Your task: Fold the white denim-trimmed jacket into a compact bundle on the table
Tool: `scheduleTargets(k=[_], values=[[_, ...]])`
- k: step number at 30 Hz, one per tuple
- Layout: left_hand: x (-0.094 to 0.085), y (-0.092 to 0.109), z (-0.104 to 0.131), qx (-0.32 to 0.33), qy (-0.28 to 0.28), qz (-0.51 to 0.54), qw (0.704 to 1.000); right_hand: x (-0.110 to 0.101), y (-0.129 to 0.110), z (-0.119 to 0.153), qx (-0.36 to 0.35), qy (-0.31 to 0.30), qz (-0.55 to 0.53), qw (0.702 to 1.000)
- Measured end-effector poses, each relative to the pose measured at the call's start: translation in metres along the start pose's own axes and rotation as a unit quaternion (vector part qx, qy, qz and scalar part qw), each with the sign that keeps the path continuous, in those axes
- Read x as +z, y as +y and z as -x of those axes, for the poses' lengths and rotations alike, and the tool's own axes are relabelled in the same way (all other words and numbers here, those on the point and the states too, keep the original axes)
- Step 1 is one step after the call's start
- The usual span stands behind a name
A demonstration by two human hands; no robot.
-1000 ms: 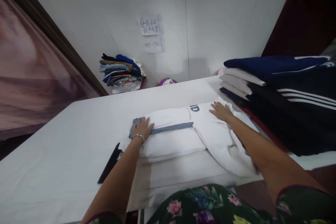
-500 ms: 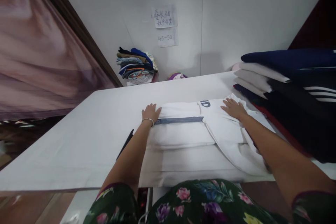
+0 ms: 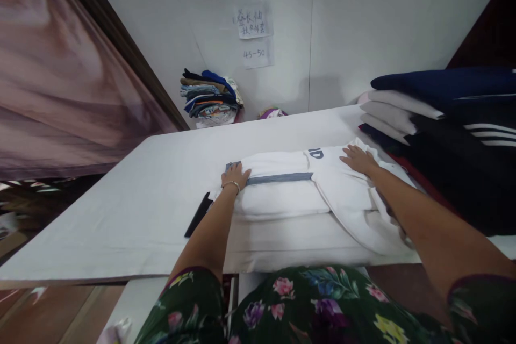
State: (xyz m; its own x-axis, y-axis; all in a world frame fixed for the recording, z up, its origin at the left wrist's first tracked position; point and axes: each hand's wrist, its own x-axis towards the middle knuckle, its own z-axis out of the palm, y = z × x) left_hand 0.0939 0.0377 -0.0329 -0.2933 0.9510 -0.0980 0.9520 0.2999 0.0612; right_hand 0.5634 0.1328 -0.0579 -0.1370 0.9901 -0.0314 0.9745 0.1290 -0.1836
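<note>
A white garment with a grey-blue stripe and dark letters (image 3: 282, 196) lies folded in front of me, on top of other pale cloth (image 3: 298, 234). My left hand (image 3: 236, 174) rests flat on its left end, fingers spread, beside a bit of blue-grey trim. Near the collar end on the right, my right hand (image 3: 358, 160) lies palm down with fingers stretched out. Neither hand grips anything. A loose fold, perhaps a sleeve, hangs toward me under my right forearm. A flat black object (image 3: 198, 216) sticks out beside my left forearm, partly hidden.
On the right of the white table (image 3: 121, 209) stands a tall pile of folded dark and grey clothes (image 3: 451, 156). Another clothes stack (image 3: 210, 99) stands behind the far edge, by the wall with paper notes (image 3: 255, 35). A pink curtain (image 3: 80, 64) hangs at left.
My left hand has slid slightly right along the garment, uncovering blue-grey trim at its left end. More of the black object shows. My right hand stays nearly in place; the view has shifted slightly.
</note>
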Motion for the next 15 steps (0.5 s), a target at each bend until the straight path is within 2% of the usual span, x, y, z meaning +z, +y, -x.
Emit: scheduleTargets(k=[3, 6, 9, 12, 15], values=[[0.0, 0.001, 0.002, -0.002, 0.001, -0.002, 1.0, -0.012, -0.007, -0.002, 0.014, -0.017, 0.006, 1.0], [-0.001, 0.002, 0.003, -0.003, 0.002, -0.003, 1.0, -0.022, -0.031, 0.004, -0.011, 0.02, 0.005, 1.0], [-0.002, 0.004, 0.004, -0.003, 0.007, -0.002, 1.0, -0.021, -0.071, 0.02, -0.112, 0.039, -0.028, 0.993], [-0.003, 0.005, 0.006, -0.003, 0.022, 0.001, 1.0, -0.008, -0.11, 0.039, -0.243, -0.002, -0.065, 0.968], [-0.001, 0.004, 0.01, -0.004, 0.049, 0.012, 0.999, 0.012, -0.132, 0.055, -0.292, -0.007, -0.059, 0.954]])
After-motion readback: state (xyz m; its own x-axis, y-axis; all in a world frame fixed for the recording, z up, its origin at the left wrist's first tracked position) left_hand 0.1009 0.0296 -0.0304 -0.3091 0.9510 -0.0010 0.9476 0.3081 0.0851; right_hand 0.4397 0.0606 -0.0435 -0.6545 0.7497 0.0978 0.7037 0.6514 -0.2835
